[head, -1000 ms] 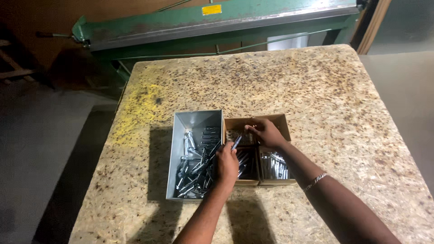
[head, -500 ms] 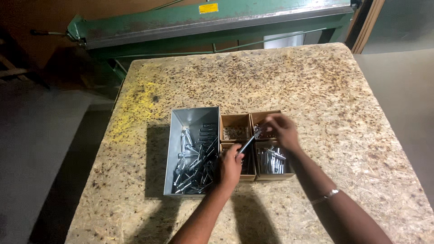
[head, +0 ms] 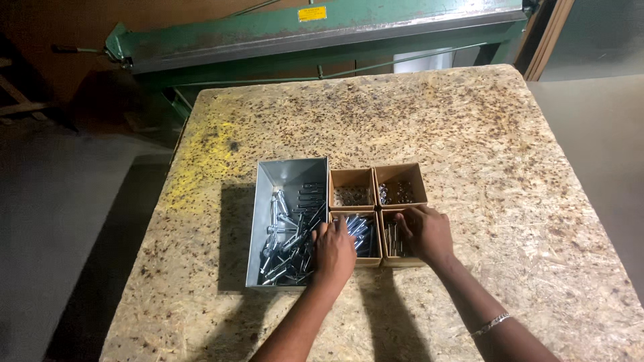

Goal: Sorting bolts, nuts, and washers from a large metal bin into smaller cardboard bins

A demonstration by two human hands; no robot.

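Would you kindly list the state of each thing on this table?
Metal tray: open, part filled with bolts.
Far cardboard boxes: open, small hardware inside.
Near cardboard boxes: open, holding bolts.
Left hand: resting across tray and box.
Right hand: fingers in the near right box.

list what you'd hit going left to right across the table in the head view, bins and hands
grey metal bin of bolts → left hand → near-left cardboard box of bolts → right hand → bare chipboard table top
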